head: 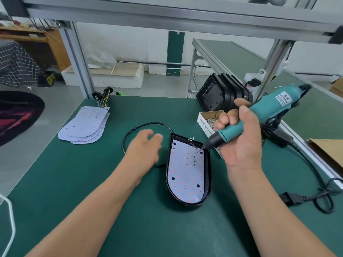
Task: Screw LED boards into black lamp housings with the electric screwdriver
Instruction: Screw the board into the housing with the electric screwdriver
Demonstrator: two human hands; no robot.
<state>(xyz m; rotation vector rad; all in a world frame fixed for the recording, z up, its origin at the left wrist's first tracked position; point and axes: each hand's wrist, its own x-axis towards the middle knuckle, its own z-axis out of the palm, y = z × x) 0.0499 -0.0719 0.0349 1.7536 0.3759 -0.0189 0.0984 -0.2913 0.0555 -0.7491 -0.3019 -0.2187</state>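
The black D-shaped plastic lamp housing [208, 175] lies flat on the surface, open side up, with a white LED board [185, 169] dotted with red and orange LEDs sitting inside it. It's just under the right hand [241, 143], whose fingers [225, 119] are wrapped tight round a teal electric screwdriver [263, 110]. The bit is tilted down onto the board's far right corner, next to a little bunch of wires.

The left hand [144, 151] is just left of the housing. Its fingers are loosely bent and a bit blurry, with nothing in them. Can't tell if they touch the rim. A thin black cable [128, 134] loops around them.

Behind the right fingers there's a small open cardboard box of silver screws [209, 119], and past that a row of more black housings [222, 93] standing on edge. Well off to the far left of the left fingers is a fanned stack of white LED boards [83, 127] with coloured wires. A black power cord [315, 197] snakes along the right.

The surface is a dark green mat [92, 191] under an aluminium frame [78, 60]. A second green-topped bench [232, 56] stands behind, and there's grey floor [37, 145] and a round dark rug [16, 115] at the left.
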